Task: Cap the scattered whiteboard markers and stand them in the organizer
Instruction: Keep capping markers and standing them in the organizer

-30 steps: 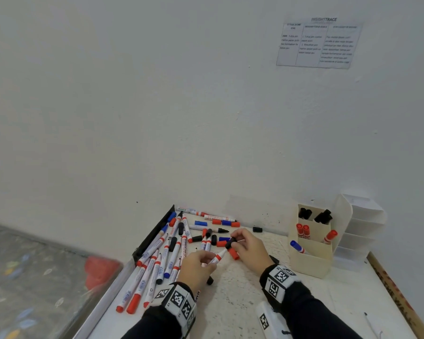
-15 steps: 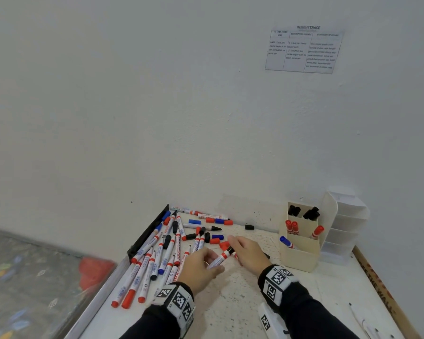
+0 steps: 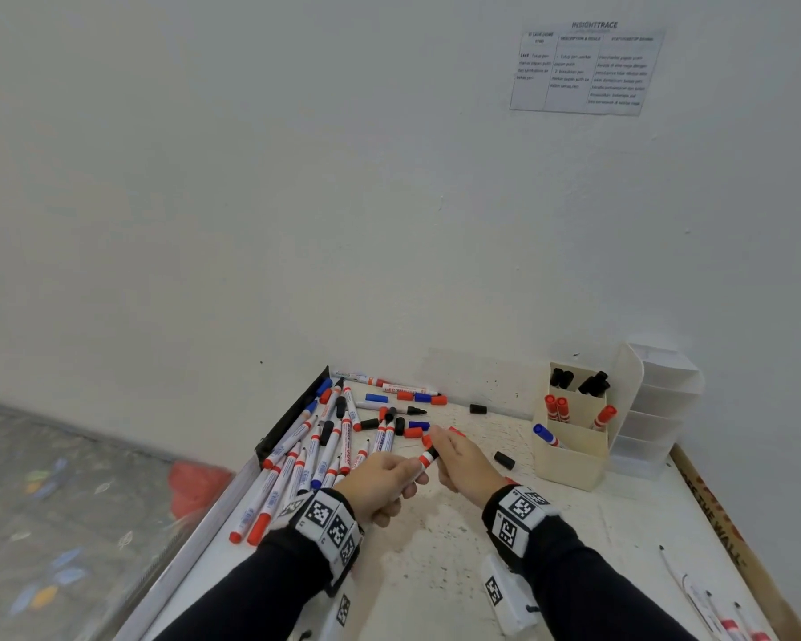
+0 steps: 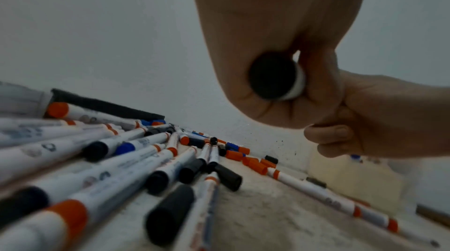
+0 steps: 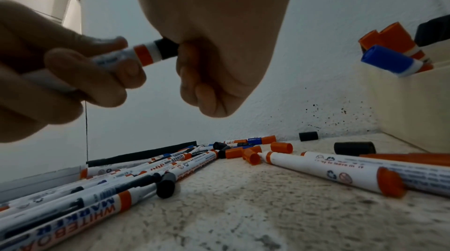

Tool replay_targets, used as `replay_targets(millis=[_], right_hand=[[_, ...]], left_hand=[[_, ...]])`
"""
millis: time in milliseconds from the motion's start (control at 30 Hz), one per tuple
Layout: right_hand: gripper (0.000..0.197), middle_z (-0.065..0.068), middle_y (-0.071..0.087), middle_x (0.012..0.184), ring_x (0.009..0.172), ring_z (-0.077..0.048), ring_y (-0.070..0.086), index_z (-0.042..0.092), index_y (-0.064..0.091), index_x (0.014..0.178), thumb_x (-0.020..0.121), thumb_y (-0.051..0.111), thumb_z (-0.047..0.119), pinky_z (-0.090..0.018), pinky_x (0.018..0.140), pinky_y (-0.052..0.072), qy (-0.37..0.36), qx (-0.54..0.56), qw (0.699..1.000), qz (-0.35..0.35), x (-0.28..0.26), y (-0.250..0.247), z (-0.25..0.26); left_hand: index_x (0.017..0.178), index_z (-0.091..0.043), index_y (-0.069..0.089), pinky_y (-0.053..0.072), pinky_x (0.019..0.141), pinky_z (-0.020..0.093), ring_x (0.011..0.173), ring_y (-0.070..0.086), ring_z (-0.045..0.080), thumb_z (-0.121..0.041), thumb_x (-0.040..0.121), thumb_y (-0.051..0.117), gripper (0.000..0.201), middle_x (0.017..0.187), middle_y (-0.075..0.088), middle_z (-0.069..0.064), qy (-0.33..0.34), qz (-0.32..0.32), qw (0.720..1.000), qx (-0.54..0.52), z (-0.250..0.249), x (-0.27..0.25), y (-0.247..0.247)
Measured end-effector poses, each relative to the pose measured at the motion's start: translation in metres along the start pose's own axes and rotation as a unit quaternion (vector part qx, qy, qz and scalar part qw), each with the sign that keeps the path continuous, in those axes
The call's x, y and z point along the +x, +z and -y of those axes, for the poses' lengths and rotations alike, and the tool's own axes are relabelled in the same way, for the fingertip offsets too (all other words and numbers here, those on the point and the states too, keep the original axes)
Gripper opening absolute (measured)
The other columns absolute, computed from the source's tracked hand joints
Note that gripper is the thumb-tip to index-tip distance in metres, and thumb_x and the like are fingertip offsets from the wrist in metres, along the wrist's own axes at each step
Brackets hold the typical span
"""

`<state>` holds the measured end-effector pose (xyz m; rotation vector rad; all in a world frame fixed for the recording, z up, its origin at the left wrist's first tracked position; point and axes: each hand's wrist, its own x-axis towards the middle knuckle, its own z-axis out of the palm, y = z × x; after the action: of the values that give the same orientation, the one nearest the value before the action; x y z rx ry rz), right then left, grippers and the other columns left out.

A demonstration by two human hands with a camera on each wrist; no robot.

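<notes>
- White speckled table against wall; uncapped marker pile far left.
- left hand grips marker barrel, steadying it.
- right hand pinches black cap onto tip, likely seating it.
- organizer far right, partly filled.

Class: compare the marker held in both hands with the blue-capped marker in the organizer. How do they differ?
The held marker lies nearly level above the table; the blue-capped marker leans tilted in the organizer. The held marker shows a red band and black end, the other a blue cap. The left hand and right hand grip one; nothing touches the other. Both have white barrels.
</notes>
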<state>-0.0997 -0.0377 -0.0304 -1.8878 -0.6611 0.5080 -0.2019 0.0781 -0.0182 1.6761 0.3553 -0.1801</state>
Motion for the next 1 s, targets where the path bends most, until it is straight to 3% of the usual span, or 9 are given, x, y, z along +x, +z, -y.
replay_targets(millis=[100,167,267,333,433,567,667,833,1000], right_hand=[[0.034,0.003,0.038,0.059,0.048,-0.008,0.034,0.015,0.048,0.078,0.098,0.033,0.038,-0.02,0.047,0.031,-0.014,-0.049,0.999,0.011,0.0,0.003,-0.003],[0.033,0.003,0.04,0.061,0.051,-0.009,0.036,0.015,0.05,0.08,0.098,0.034,0.038,-0.021,0.051,0.033,-0.022,-0.078,0.997,0.0,0.001,0.003,-0.005],[0.034,0.002,0.042,0.065,0.055,-0.01,0.037,0.013,0.052,0.085,0.098,0.034,0.038,-0.021,0.055,0.034,-0.028,-0.085,0.995,-0.051,0.003,-0.002,-0.006],[0.032,0.003,0.046,0.066,0.056,-0.009,0.041,0.014,0.051,0.083,0.097,0.034,0.038,-0.021,0.057,0.036,-0.029,-0.085,0.993,-0.081,0.003,-0.008,-0.006],[0.032,-0.004,0.055,0.074,0.061,-0.014,0.047,0.01,0.051,0.089,0.097,0.036,0.037,-0.027,0.061,0.041,-0.042,-0.089,0.988,-0.121,0.003,-0.02,-0.006],[0.02,-0.004,0.059,0.083,0.061,-0.015,0.052,0.014,0.049,0.093,0.097,0.039,0.031,-0.017,0.053,0.041,-0.075,-0.073,0.979,-0.178,-0.001,-0.045,0.001],[0.018,-0.005,0.061,0.085,0.062,-0.014,0.057,0.01,0.048,0.104,0.097,0.042,0.025,-0.019,0.055,0.046,-0.081,-0.082,0.97,-0.215,-0.001,-0.074,0.005],[0.02,-0.011,0.063,0.096,0.08,-0.023,0.06,0.006,0.049,0.113,0.097,0.043,0.016,-0.036,0.077,0.051,-0.062,-0.103,0.952,-0.283,-0.003,-0.13,0.001],[0.023,-0.017,0.062,0.104,0.094,-0.031,0.062,0.004,0.047,0.117,0.097,0.04,0.015,-0.034,0.073,0.047,-0.034,-0.068,0.914,-0.398,-0.008,-0.177,-0.006]], left_hand=[[0.099,-0.013,0.061,0.047,0.06,0.023,0.058,0.051,0.008,-0.036,0.098,0.038,0.032,0.076,0.057,-0.003,0.009,-0.025,0.991,0.128,0.004,-0.003,-0.006],[0.098,-0.016,0.059,0.043,0.073,0.026,0.07,0.048,0.01,-0.04,0.099,0.032,0.036,0.083,0.055,-0.001,0.007,-0.075,0.97,0.23,0.009,-0.003,-0.011],[0.101,-0.015,0.049,0.04,0.076,0.025,0.082,0.048,0.014,-0.028,0.099,0.035,0.019,0.095,0.05,0.002,-0.038,-0.173,0.941,0.289,0.021,-0.002,-0.02],[0.1,-0.014,0.047,0.042,0.073,0.023,0.084,0.048,0.014,-0.022,0.093,0.047,0.011,0.097,0.05,0.002,-0.092,-0.189,0.922,0.324,0.029,-0.006,-0.024],[0.113,-0.009,0.052,0.041,0.06,0.017,0.082,0.051,0.014,-0.031,0.087,0.059,0.034,0.095,0.052,0.002,-0.146,-0.149,0.907,0.366,0.036,-0.009,-0.024],[0.117,-0.009,0.053,0.049,0.08,0.021,0.084,0.053,0.013,-0.041,0.079,0.068,0.052,0.102,0.058,0.003,-0.156,-0.134,0.888,0.411,0.041,-0.005,-0.014],[0.119,-0.011,0.051,0.049,0.084,0.022,0.084,0.053,0.013,-0.041,0.081,0.066,0.051,0.1,0.056,0.001,-0.157,-0.146,0.87,0.444,0.043,0.001,-0.009],[0.122,-0.011,0.049,0.048,0.086,0.021,0.087,0.052,0.012,-0.033,0.09,0.055,0.039,0.1,0.053,0.0,-0.144,-0.164,0.869,0.443,0.042,0.016,-0.004],[0.112,-0.013,0.054,0.048,0.077,0.018,0.082,0.055,0.01,-0.039,0.089,0.054,0.035,0.09,0.054,-0.003,-0.132,-0.162,0.896,0.392,0.036,0.034,0.006]])
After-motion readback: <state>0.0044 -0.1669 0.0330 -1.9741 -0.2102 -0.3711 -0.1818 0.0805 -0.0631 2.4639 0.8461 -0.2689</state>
